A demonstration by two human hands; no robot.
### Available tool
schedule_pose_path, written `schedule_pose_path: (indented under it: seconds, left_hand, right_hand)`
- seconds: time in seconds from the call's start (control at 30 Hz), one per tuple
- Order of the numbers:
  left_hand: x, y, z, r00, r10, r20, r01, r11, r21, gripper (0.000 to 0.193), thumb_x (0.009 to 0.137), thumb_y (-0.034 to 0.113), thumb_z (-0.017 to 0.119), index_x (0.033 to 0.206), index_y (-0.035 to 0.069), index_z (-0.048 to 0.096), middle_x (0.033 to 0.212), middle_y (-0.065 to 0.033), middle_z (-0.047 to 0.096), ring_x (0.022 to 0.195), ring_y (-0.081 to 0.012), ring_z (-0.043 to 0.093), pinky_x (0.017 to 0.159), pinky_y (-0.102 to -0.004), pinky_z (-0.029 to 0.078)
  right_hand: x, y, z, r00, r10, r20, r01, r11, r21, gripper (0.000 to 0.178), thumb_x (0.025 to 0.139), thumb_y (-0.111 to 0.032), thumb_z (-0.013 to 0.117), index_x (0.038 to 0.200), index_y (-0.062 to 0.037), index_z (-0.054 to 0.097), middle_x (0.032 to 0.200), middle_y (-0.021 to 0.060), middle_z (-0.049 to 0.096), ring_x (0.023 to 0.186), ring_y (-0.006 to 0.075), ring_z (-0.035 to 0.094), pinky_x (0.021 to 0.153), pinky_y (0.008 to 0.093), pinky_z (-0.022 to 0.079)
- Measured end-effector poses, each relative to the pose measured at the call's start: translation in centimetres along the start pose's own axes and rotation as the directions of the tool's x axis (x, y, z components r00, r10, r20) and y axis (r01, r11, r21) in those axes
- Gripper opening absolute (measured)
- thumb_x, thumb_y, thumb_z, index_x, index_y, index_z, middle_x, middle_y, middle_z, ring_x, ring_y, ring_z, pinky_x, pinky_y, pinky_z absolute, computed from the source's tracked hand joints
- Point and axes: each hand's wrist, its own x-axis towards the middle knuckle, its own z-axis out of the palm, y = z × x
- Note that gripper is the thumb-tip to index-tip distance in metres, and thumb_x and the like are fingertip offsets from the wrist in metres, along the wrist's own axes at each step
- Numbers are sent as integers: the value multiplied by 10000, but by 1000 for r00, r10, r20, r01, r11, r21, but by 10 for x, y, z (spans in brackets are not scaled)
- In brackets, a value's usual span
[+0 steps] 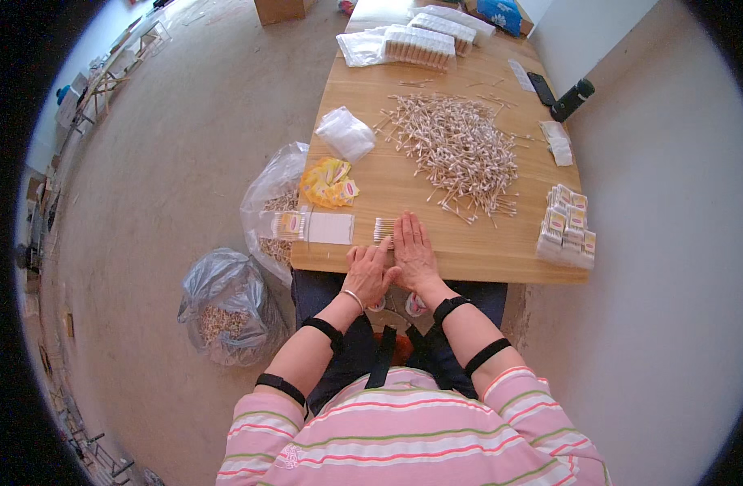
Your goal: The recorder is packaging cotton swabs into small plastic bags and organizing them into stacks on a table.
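A small row of cotton swabs [383,229] lies side by side near the table's front edge. My right hand [414,253] rests flat along the row's right side, its fingers stretched out and close together. At the near end of the row, my left hand [370,273] touches the swabs with a fingertip, its other fingers partly bent and its thumb apart. Neither hand grips anything that I can see. Just left of the row lies a white card [332,228], beside a clear packet of swabs [288,225] with a yellow label at the table's left edge.
A loose swab heap [461,150] covers the table's middle. Yellow labels [329,183] and clear bags [345,134] lie left; filled packs [567,227] stand right. Farther back are bagged swabs [418,47], a phone [541,89] and a black bottle [572,100]. A plastic sack [230,308] sits on the floor.
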Motion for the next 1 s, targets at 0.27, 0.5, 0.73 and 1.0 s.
schedule_pose_path:
  seconds: [0.27, 0.5, 0.73, 1.0]
  left_hand:
    - [3, 2, 4, 999, -40, 32, 38, 998, 54, 565, 879, 391, 500, 1338, 76, 403, 1037, -125, 544, 1001, -305, 464, 943, -417, 273]
    - [4, 2, 4, 998, -57, 21, 57, 998, 14, 548, 880, 385, 504, 1335, 95, 406, 1059, -126, 558, 1001, -306, 479, 937, -415, 278]
    - [7, 4, 8, 991, -126, -32, 126, 992, -6, 535, 892, 372, 495, 1344, 100, 403, 1028, -115, 576, 982, -298, 490, 928, -406, 290]
    - [8, 2, 10, 992, -120, -35, 120, 993, 18, 526, 905, 432, 456, 1312, 99, 448, 1024, -101, 594, 988, -267, 489, 927, -400, 259]
  right_hand:
    - [0, 4, 11, 999, -23, -40, 20, 998, -63, 837, 739, -297, 542, 1399, 72, 183, 1476, 241, 159, 1395, 363, 115, 1143, 427, 91]
    - [2, 2, 10, 1000, -12, -11, 12, 999, -41, 808, 778, -293, 539, 1398, 73, 172, 1478, 231, 159, 1396, 354, 119, 1143, 435, 98]
    - [1, 1, 8, 1000, 5, -8, -4, 997, 77, 802, 769, -279, 502, 1407, 69, 162, 1486, 237, 136, 1402, 351, 90, 1143, 426, 80]
    - [1, -2, 0, 995, 25, 98, -26, 1000, 7, 817, 802, -339, 512, 1414, 62, 148, 1500, 224, 96, 1407, 348, 66, 1148, 425, 67]
